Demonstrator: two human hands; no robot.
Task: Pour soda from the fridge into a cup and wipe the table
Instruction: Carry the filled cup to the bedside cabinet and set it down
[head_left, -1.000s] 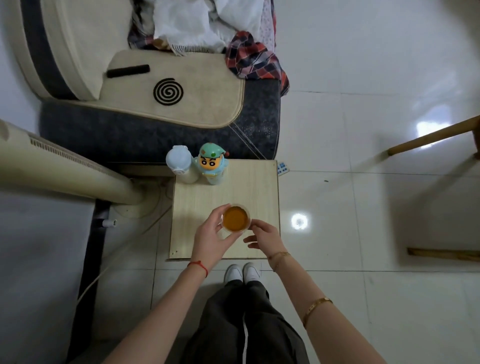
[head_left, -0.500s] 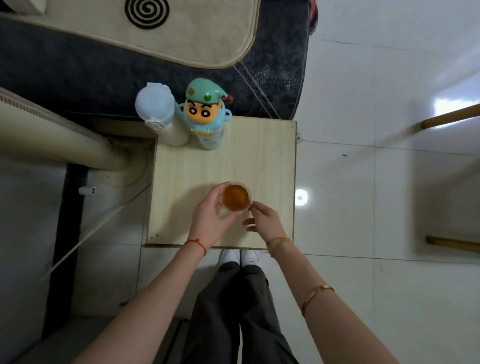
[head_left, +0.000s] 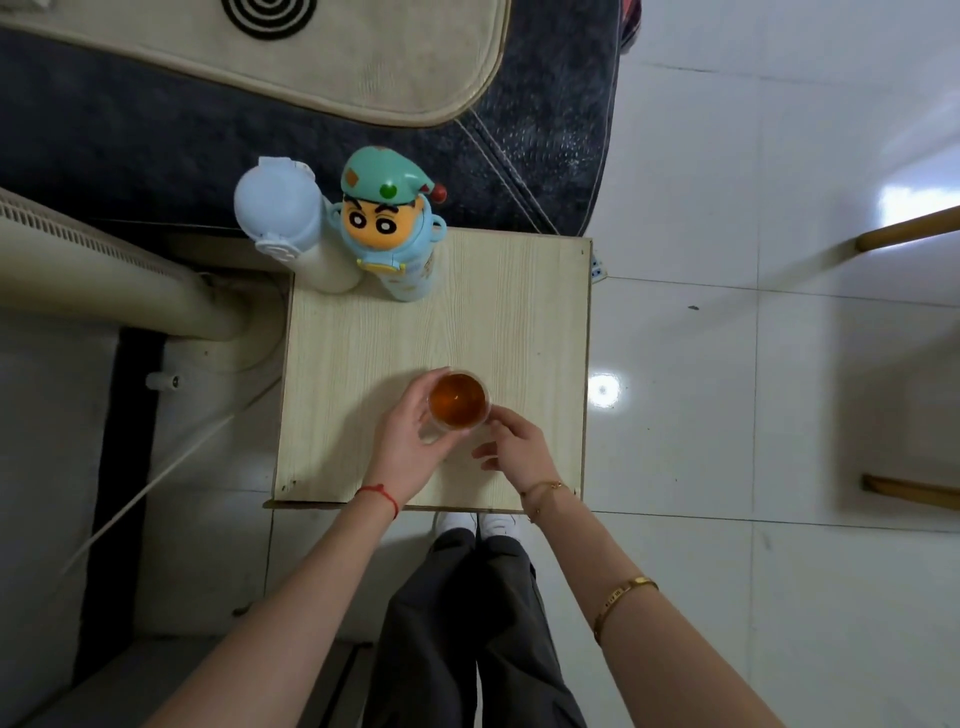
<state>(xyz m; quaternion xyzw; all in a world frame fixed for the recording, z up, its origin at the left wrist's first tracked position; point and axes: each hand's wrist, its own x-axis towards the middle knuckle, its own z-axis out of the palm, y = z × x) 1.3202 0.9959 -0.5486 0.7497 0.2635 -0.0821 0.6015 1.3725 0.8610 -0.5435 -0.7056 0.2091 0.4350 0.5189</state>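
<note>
Fingers: left hand (head_left: 410, 447) grips cup (head_left: 459, 400) | right hand (head_left: 519, 447) loosely curled, touching cup | table (head_left: 363, 364)

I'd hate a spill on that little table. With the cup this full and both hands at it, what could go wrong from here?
1. The cup is filled nearly to its rim with amber drink, so any tilt as the left hand moves it may slop liquid out.
2. It stands toward the near edge of the wooden table; a nudge from the right hand could push it off.
3. The cartoon bottle and white bottle crowd the far corner; wiping there could topple them.
</note>
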